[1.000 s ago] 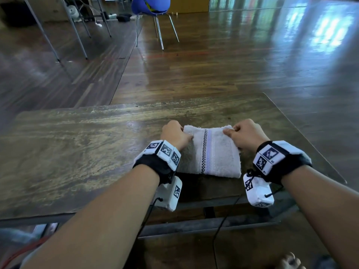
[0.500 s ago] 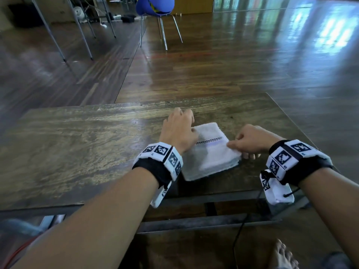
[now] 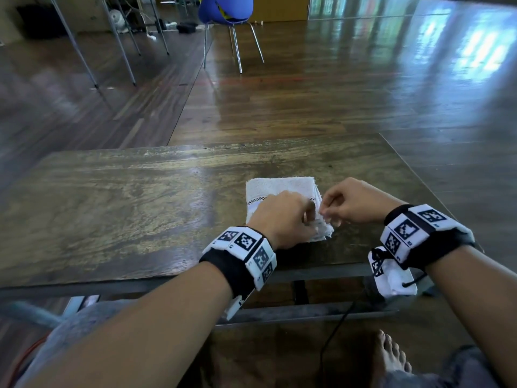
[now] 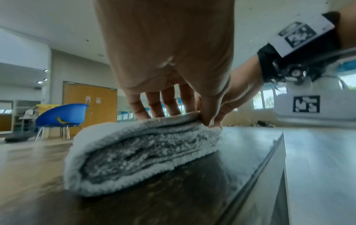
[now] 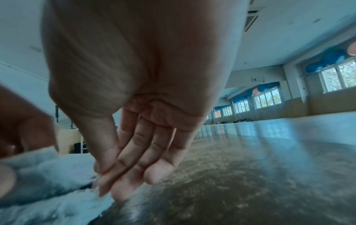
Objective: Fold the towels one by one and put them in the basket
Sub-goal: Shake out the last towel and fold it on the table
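Note:
A white towel point(image 3: 279, 189) with a dark checked stripe lies folded into a thick small square on the wooden table point(image 3: 126, 205), near its front right. My left hand point(image 3: 310, 217) rests on top of it, thumb and fingers pinching the upper layers at the right edge; the left wrist view shows the stacked layers of the towel point(image 4: 144, 149) under the left hand point(image 4: 192, 117). My right hand point(image 3: 326, 217) meets it from the right. In the right wrist view the right hand point(image 5: 108, 185) pinches the fringe of the towel point(image 5: 57, 167) with thumb against forefinger. No basket is in view.
The table's right edge point(image 3: 419, 186) runs close to my right hand, and its front edge lies just below both wrists. A blue chair point(image 3: 226, 7) and metal legs point(image 3: 84, 51) stand far back on the wooden floor. My bare foot point(image 3: 391, 357) is below the table.
The towel has been folded over into a smaller, thicker square. My left hand, flat on it half a second ago, has slid right to the edge beside my right hand.

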The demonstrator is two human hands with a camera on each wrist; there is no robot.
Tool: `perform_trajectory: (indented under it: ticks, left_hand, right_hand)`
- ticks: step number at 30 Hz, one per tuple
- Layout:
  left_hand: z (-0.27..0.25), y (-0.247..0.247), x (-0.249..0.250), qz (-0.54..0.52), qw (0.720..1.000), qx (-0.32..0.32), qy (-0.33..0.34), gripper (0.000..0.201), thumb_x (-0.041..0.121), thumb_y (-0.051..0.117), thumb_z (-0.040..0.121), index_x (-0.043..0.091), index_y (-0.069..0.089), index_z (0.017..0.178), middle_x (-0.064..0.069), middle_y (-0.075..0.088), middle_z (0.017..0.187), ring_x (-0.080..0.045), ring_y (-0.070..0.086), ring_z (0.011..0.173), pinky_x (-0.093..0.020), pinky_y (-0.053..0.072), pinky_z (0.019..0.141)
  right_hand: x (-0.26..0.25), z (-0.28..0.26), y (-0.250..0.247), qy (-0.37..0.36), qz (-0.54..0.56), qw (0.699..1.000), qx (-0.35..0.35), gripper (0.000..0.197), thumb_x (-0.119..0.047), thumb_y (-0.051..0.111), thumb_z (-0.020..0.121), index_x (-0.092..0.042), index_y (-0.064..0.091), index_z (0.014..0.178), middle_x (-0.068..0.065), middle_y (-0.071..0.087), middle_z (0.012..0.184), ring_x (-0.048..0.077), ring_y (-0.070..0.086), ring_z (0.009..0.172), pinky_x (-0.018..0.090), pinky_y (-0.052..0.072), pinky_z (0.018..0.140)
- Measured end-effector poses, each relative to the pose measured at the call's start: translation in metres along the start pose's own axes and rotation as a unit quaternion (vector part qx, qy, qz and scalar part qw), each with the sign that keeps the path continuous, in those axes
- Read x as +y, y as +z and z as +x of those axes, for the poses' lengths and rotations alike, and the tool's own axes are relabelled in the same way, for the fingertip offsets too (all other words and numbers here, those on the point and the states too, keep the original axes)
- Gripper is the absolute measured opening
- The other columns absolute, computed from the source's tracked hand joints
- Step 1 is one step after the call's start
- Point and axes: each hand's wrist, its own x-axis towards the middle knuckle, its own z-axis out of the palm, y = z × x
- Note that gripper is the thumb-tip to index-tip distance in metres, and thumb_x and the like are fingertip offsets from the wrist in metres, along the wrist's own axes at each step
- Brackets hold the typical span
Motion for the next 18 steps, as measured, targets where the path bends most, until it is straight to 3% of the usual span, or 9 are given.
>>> perform_trajectory:
  ticks: [4,7,10,14,16,18]
  left_hand:
    - [0.006,-0.001,-0.001,-0.101,0.992,0.073,-0.022,0.030,0.044,0.063,0.091,0.017,0.074,0.091,0.000,0.071,0.084,-0.018,0.065,0.078,-0.033,0.054,0.069]
    - [0.008,0.002,0.003,-0.156,0.976,0.153,-0.014,0.028,0.041,0.065,0.093,0.015,0.073,0.087,0.002,0.070,0.079,-0.015,0.060,0.071,-0.035,0.052,0.069]
    - [0.008,0.012,0.010,-0.157,0.979,0.131,0.009,0.022,0.034,0.067,0.092,0.013,0.073,0.091,-0.001,0.071,0.085,-0.018,0.060,0.074,-0.038,0.053,0.071]
    - [0.004,0.028,0.016,-0.090,0.993,0.059,0.046,0.019,0.029,0.070,0.089,0.014,0.075,0.099,-0.005,0.068,0.095,-0.023,0.063,0.085,-0.041,0.055,0.074]
    - [0.007,0.024,0.016,-0.094,0.995,0.026,0.038,0.022,0.030,0.068,0.087,0.013,0.076,0.098,-0.005,0.068,0.094,-0.022,0.064,0.085,-0.039,0.055,0.076]
    - [0.014,0.014,0.011,-0.121,0.991,0.047,0.019,0.022,0.029,0.064,0.087,0.011,0.076,0.091,-0.006,0.070,0.089,-0.020,0.065,0.082,-0.037,0.055,0.076]
  right_hand:
    - [0.006,-0.003,-0.001,0.045,0.150,0.988,-0.003,0.006,0.003,0.059,0.095,-0.001,0.063,0.094,0.008,0.076,0.070,0.016,0.072,0.063,0.023,0.055,0.054]
    - [0.009,-0.001,0.002,0.093,0.255,0.962,-0.002,0.008,-0.001,0.051,0.102,-0.004,0.056,0.095,0.017,0.074,0.075,0.021,0.072,0.062,0.028,0.060,0.057]
    - [0.012,0.001,0.003,0.116,0.296,0.948,0.001,0.015,-0.010,0.046,0.106,-0.005,0.054,0.094,0.017,0.072,0.072,0.022,0.073,0.059,0.032,0.062,0.058]
    - [0.016,0.004,0.006,0.105,0.233,0.967,0.024,0.017,-0.021,0.061,0.099,-0.004,0.059,0.097,0.012,0.069,0.076,0.014,0.070,0.055,0.026,0.057,0.052]
    - [0.016,0.006,0.008,0.087,0.149,0.985,0.032,0.020,-0.017,0.070,0.093,-0.005,0.058,0.103,0.008,0.069,0.076,0.008,0.068,0.052,0.020,0.052,0.049]
    - [0.013,0.006,0.009,0.082,0.053,0.994,0.045,0.026,-0.016,0.073,0.089,-0.009,0.056,0.107,0.005,0.069,0.078,0.007,0.067,0.054,0.018,0.049,0.049]
